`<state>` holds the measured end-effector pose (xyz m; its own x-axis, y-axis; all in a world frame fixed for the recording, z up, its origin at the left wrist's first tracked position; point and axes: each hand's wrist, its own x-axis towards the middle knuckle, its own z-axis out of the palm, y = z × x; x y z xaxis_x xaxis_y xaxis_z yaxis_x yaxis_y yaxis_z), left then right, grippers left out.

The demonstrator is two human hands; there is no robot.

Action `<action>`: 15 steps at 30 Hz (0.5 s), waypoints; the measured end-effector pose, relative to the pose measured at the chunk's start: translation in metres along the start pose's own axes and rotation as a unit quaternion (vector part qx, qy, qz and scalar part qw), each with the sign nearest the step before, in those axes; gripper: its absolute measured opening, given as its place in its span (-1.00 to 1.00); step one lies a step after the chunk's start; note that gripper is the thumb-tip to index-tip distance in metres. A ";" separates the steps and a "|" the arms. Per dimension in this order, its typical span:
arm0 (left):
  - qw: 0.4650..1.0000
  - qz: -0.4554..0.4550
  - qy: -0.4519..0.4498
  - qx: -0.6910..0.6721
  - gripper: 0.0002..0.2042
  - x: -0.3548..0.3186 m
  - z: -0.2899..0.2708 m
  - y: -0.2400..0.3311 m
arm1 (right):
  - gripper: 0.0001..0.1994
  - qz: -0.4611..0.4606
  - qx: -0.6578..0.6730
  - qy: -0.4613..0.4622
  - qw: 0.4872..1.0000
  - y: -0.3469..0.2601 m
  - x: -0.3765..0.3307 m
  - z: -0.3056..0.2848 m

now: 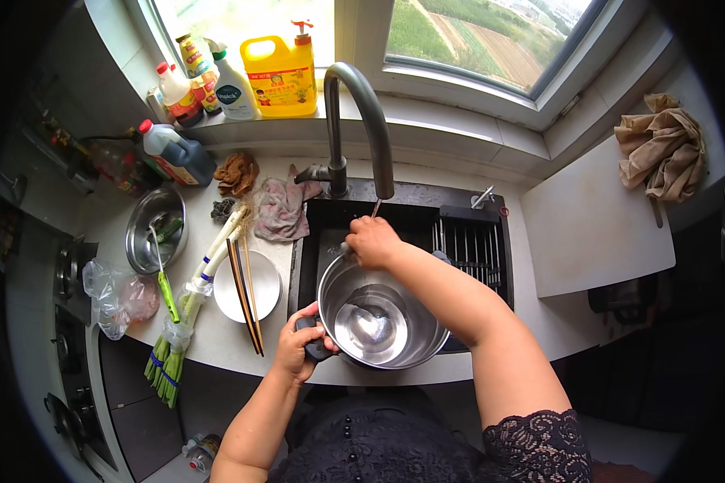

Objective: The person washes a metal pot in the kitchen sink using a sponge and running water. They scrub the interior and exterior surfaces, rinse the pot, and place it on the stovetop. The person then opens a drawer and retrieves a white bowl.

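Note:
A shiny steel pot (pixel 427 346) is tilted over the front of the dark sink (pixel 318 217), its inside facing up toward me. Its black handle (pixel 309 328) is gripped by my left hand (pixel 298 346), thumb on top. At the pot's far rim is my right hand (pixel 374 241), with its fingers curled inward; the fingertips are hidden, so I cannot make out what they hold, if anything. A thin stream of water runs from the grey curved faucet (pixel 370 129) down to that hand. Inside the pot, the bottom looks wet and bright.
Left of the sink are a white bowl (pixel 266 282) with chopsticks (pixel 242 298) across it, scallions (pixel 189 310), a pink rag (pixel 282 211) and a steel basin (pixel 141 249). A drain rack (pixel 471 249) sits in the sink's right side. A white cutting board (pixel 592 233) stands farther right.

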<state>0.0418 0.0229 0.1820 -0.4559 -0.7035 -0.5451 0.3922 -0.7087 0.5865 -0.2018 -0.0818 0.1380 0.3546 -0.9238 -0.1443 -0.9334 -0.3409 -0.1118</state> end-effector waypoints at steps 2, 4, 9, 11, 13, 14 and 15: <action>1.000 0.002 0.002 0.000 -0.41 -0.001 0.000 0.000 | -0.70 0.084 -0.014 -0.064 0.994 0.012 -0.010 -0.006; 1.000 0.014 0.001 -0.027 -0.46 0.000 -0.009 -0.005 | -0.68 0.149 -0.024 -0.128 0.980 0.025 -0.024 -0.008; 0.999 0.011 0.004 -0.048 -0.50 0.008 -0.023 -0.012 | -0.73 0.224 -0.059 -0.167 0.958 0.032 -0.045 0.004; 0.999 0.007 0.006 -0.044 -0.50 0.010 -0.028 -0.013 | -0.81 0.155 -0.128 -0.129 0.971 0.019 -0.051 0.000; 0.999 0.010 0.001 -0.046 -0.50 0.011 -0.031 -0.015 | -0.89 -0.016 -0.161 0.020 0.987 0.008 -0.058 0.021; 0.999 0.011 0.002 -0.046 -0.50 0.010 -0.033 -0.015 | -0.91 -0.091 -0.149 0.046 0.983 -0.006 -0.054 0.023; 0.999 0.007 0.018 -0.044 -0.49 0.008 -0.028 -0.012 | -0.91 -0.130 -0.115 0.071 0.982 -0.017 -0.050 0.031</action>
<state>0.0562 0.0244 0.1541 -0.4215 -0.7137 -0.5595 0.4683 -0.6996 0.5396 -0.2019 -0.0239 0.1164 0.5863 -0.8101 0.0000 -0.8060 -0.5833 0.1004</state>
